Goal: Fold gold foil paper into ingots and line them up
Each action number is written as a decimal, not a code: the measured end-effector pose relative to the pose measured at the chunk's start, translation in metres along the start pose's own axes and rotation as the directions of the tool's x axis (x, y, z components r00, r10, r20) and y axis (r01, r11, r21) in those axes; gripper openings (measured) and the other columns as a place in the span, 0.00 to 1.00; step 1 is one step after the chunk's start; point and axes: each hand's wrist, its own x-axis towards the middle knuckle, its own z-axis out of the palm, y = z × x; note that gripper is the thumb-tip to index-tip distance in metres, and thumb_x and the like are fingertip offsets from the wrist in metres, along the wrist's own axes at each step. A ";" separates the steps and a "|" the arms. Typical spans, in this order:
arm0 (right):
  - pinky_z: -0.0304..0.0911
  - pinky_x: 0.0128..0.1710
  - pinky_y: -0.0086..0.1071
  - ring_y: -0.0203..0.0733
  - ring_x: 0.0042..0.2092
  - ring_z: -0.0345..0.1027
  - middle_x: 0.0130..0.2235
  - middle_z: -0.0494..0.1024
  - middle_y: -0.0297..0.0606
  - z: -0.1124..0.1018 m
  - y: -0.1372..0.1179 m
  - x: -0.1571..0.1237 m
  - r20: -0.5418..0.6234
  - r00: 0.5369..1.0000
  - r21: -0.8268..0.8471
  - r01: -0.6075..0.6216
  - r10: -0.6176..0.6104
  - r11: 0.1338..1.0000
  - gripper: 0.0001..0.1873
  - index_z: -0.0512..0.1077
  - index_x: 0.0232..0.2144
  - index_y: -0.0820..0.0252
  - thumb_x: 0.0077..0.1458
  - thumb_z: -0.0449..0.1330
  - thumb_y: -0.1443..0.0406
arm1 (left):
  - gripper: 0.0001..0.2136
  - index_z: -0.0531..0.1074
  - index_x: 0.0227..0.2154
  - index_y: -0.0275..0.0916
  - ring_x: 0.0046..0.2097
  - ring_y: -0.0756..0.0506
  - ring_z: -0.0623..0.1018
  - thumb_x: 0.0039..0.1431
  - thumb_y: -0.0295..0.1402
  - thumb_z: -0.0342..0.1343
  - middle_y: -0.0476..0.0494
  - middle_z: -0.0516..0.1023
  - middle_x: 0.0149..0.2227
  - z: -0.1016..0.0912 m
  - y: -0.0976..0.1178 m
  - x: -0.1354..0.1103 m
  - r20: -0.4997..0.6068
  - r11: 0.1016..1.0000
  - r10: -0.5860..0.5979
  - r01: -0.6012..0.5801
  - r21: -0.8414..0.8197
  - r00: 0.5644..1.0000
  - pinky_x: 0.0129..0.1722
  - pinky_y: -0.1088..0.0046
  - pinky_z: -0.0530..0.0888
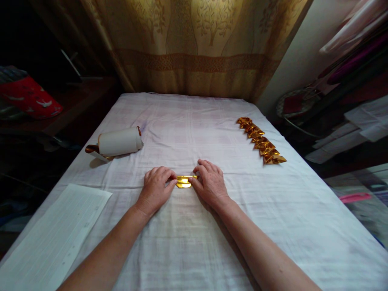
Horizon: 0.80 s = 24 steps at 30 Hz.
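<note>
A small strip of folded gold foil paper (pixel 183 182) lies at the middle of the cloth-covered table, shiny and creased lengthwise. My left hand (pixel 158 188) pinches its left end between thumb and fingers. At the other end, my right hand (pixel 210 182) grips the foil, its thumb pressing on the near face and its fingers behind. Both hands rest low on the cloth. Farther right stands a slanting row of several folded gold foil pieces (pixel 261 141), overlapping one another. To the left is a roll of white-backed gold foil sheets (pixel 119 142), lying on its side.
A white printed sheet (pixel 60 238) lies at the table's left front. The white tablecloth (pixel 188 121) has wrinkles. Beyond the far edge hangs a gold curtain (pixel 194 44). A red patterned container (pixel 30 97) sits on a dark side surface; clothes (pixel 370 119) hang at the right.
</note>
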 end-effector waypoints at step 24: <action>0.53 0.58 0.50 0.53 0.61 0.62 0.57 0.73 0.44 -0.001 0.002 0.001 0.004 1.000 0.027 0.014 -0.014 1.000 0.08 0.74 0.40 0.55 0.59 0.60 0.60 | 0.10 0.76 0.39 0.46 0.44 0.42 0.74 0.57 0.42 0.61 0.47 0.79 0.39 -0.008 -0.014 0.003 -0.070 0.993 0.071 -0.064 0.098 0.995 0.46 0.63 0.65</action>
